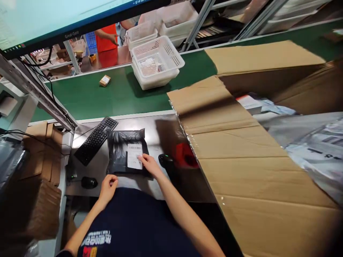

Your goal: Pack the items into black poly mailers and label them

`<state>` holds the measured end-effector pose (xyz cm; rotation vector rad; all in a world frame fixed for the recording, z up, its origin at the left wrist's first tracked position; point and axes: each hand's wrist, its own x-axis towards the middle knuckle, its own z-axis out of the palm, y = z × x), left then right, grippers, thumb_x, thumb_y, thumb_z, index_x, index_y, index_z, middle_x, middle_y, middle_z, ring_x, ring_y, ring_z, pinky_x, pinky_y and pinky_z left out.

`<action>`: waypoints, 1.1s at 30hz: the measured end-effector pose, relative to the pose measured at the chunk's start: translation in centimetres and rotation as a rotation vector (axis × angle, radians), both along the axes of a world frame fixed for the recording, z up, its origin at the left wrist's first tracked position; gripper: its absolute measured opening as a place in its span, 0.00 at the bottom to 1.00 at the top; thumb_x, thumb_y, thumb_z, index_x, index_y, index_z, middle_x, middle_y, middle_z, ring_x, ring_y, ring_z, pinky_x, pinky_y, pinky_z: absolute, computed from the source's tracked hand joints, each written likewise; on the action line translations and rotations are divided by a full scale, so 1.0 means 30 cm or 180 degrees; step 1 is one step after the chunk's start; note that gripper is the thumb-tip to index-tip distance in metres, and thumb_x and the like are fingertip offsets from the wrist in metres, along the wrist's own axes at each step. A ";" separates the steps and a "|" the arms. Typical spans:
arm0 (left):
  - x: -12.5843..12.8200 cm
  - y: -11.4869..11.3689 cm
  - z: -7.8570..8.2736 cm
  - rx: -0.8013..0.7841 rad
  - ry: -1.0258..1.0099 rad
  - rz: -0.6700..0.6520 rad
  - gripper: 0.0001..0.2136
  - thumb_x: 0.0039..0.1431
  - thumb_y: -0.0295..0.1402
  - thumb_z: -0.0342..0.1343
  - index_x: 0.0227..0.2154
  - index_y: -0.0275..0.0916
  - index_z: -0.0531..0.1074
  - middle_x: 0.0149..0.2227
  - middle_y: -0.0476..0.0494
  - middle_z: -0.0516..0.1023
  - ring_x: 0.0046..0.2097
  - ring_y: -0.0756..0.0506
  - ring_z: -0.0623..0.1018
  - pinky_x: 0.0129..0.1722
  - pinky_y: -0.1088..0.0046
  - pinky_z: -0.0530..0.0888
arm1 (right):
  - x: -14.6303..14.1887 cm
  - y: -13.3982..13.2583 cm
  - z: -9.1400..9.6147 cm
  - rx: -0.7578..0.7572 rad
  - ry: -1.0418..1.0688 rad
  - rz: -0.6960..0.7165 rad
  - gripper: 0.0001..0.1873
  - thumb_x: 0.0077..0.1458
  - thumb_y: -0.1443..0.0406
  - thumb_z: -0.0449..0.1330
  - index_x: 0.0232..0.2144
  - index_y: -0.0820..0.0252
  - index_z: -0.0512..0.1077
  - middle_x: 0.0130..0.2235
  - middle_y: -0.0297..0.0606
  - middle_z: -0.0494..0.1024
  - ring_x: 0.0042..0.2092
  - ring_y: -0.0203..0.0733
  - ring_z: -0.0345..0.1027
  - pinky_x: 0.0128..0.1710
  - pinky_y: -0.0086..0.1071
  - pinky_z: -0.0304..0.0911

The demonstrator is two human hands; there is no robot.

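Note:
A black plastic mailing bag [117, 151] lies flat on the metal bench, its top edge folded and crinkled. On its right half is a white shipping label [134, 151] with a barcode and printed text. My right hand [150, 166] reaches over the bag, its fingertips pinched together at the label's right edge. Beside the bag's lower left corner is my left hand [108, 186], its fingers curled in and nothing visible in them. A black keyboard [93, 141] sits at an angle left of the bag, and a black mouse [89, 182] lies below it.
A large open cardboard box [227, 157] with plastic-wrapped goods fills the right. Behind the bench runs a green conveyor [88, 96] carrying white baskets [158, 59] and a small carton [104, 80]. A monitor [80, 21] hangs overhead. A black scanner [167, 162] rests right of the bag.

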<state>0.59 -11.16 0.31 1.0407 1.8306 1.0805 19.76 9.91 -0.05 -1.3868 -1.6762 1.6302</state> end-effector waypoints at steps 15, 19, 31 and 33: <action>0.005 0.404 -0.031 0.0999 0.2654 -0.0534 0.22 0.73 0.31 0.42 0.62 0.30 0.70 0.65 0.38 0.70 0.68 0.40 0.66 0.68 0.56 0.62 | -0.156 0.069 0.087 0.0735 -0.2826 0.0520 0.33 0.68 0.45 0.56 0.53 0.73 0.71 0.48 0.58 0.77 0.52 0.66 0.73 0.49 0.47 0.66; 0.087 0.680 -0.068 0.0293 0.3319 -0.1302 0.29 0.75 0.40 0.42 0.73 0.29 0.53 0.75 0.38 0.44 0.76 0.37 0.47 0.74 0.50 0.45 | 0.007 -0.020 0.114 0.0644 -0.2655 0.0022 0.27 0.71 0.47 0.51 0.58 0.61 0.68 0.44 0.44 0.80 0.50 0.58 0.75 0.44 0.42 0.64; 0.043 0.680 -0.105 -0.0216 0.3502 -0.1542 0.36 0.73 0.50 0.46 0.75 0.33 0.49 0.75 0.37 0.41 0.76 0.35 0.44 0.72 0.46 0.37 | 0.275 -0.297 -0.180 0.0589 -0.0608 -0.1365 0.33 0.50 0.40 0.53 0.44 0.59 0.71 0.49 0.54 0.76 0.53 0.60 0.72 0.57 0.50 0.64; -0.005 0.652 -0.076 -0.0313 0.3331 -0.0806 0.37 0.71 0.47 0.48 0.75 0.30 0.49 0.75 0.34 0.42 0.76 0.33 0.44 0.71 0.43 0.39 | 0.227 -0.197 -0.176 0.0599 -0.0494 -0.1365 0.36 0.50 0.42 0.54 0.49 0.65 0.71 0.55 0.56 0.73 0.59 0.58 0.66 0.63 0.46 0.58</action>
